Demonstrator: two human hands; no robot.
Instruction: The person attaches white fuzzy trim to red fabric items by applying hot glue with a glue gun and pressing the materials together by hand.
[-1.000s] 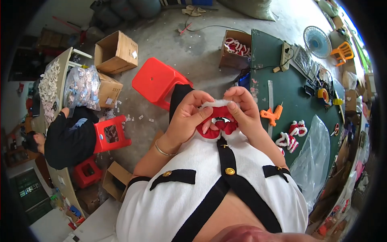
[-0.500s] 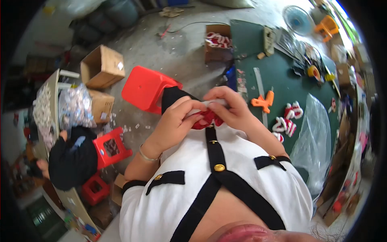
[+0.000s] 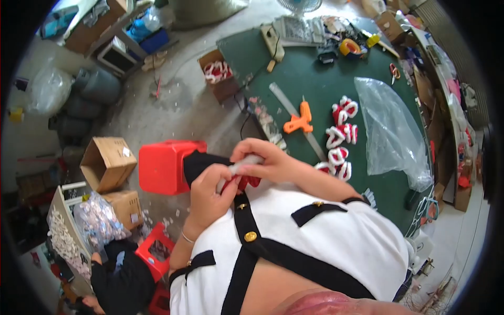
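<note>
2 bare hands meet in front of the white shirt (image 3: 294,215) and share 1 red cloth piece with fluffy white trim (image 3: 251,181). The left hand (image 3: 207,190) pinches the trim between thumb and fingers; the right hand (image 3: 269,161) pinches it just beside, its thumb laid along the white edge. Most of the red part is hidden by the fingers.

On the green table (image 3: 310,76), to the right of the hands, lie 1 orange glue gun (image 3: 299,124) across 1 metal ruler (image 3: 282,97), 1 pair of scissors (image 3: 395,73), 1 roll of tape (image 3: 349,47), 1 power strip (image 3: 273,43) and 1 large clear plastic bag (image 3: 391,131). Near the glue gun is a row of small red-and-white pieces (image 3: 341,135), at least 4; they overlap, so the exact count cannot be told. More such pieces fill 1 cardboard box (image 3: 224,90) beside the table.

To the left stand 2 more cartons, an upper carton (image 3: 108,164) and a lower carton (image 3: 124,208), each with 1 white label too small to read. 3 red stools (image 3: 164,167) show, the lowest only in part, and 1 co-worker (image 3: 125,281) in black is near 2 of them. The shirt bears 4 gold buttons (image 3: 250,237); any marking on them cannot be read
</note>
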